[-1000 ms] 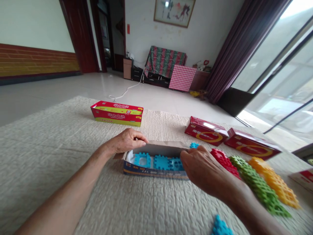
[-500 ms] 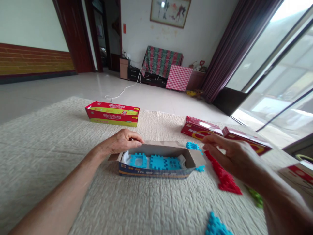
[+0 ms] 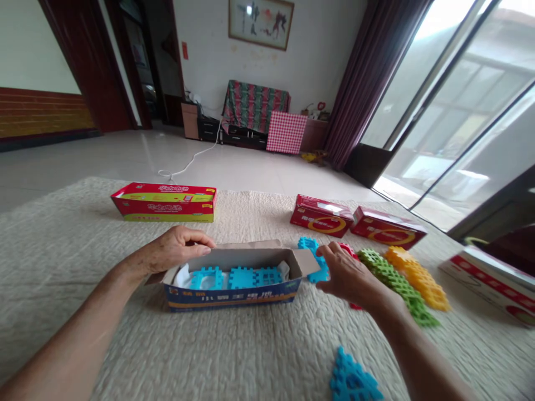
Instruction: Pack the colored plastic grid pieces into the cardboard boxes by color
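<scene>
An open blue cardboard box stands on the quilted cover, with several blue interlocking plastic pieces lying in it over white lining. My left hand grips the box's back rim near its left end, fingers closed. My right hand hovers beyond the box's right flap, thumb and fingers apart. Nearest to it are blue lattice pieces, partly hidden by the hand. Red pieces lie mostly behind it. Farther right are a green strip of pieces and a yellow one.
A red-and-yellow box lies at the back left, and two dark red boxes at the back right. A white-and-red box sits at the far right. Close to me is a blue triangular piece on the quilted cover.
The view has turned to the right, bringing the green and yellow strips into sight. My right hand has come down closer to the blue pieces. My left hand stays on the rim.
</scene>
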### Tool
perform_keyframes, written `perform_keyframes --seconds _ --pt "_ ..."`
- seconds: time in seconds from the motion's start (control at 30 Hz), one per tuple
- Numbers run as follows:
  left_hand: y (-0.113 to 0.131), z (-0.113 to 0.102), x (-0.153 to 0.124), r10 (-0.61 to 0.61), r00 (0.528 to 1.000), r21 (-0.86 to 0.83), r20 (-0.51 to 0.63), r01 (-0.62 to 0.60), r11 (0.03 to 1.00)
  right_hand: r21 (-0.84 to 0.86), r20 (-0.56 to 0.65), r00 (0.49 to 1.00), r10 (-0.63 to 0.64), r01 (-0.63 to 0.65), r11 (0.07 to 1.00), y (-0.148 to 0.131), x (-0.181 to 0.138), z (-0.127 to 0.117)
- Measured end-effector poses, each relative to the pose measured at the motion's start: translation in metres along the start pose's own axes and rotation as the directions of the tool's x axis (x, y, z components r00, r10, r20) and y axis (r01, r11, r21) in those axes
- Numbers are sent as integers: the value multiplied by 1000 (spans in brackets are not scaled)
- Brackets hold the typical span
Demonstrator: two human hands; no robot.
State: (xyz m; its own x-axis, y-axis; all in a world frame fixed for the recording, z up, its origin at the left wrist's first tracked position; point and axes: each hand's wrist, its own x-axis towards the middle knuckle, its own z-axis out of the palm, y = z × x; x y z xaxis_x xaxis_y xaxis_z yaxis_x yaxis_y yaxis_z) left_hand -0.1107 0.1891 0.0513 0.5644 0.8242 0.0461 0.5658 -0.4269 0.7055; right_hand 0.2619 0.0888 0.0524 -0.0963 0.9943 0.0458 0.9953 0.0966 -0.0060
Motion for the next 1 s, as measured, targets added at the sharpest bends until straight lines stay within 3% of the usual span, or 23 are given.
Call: perform_keyframes --seconds 0.23,0.8,1.0 --pt "-2 -1 0 16 1000 -13 6 -16 1000 -54 50 997 52 -50 997 -10 3 8" --pt "1 -2 -1 56 998 -62 13 -55 997 -45 -11 1000 23 -23 999 -8 4 25" --pt "3 -2 -1 41 999 -47 14 -40 998 -75 -15 998 69 -70 995 -9 5 17"
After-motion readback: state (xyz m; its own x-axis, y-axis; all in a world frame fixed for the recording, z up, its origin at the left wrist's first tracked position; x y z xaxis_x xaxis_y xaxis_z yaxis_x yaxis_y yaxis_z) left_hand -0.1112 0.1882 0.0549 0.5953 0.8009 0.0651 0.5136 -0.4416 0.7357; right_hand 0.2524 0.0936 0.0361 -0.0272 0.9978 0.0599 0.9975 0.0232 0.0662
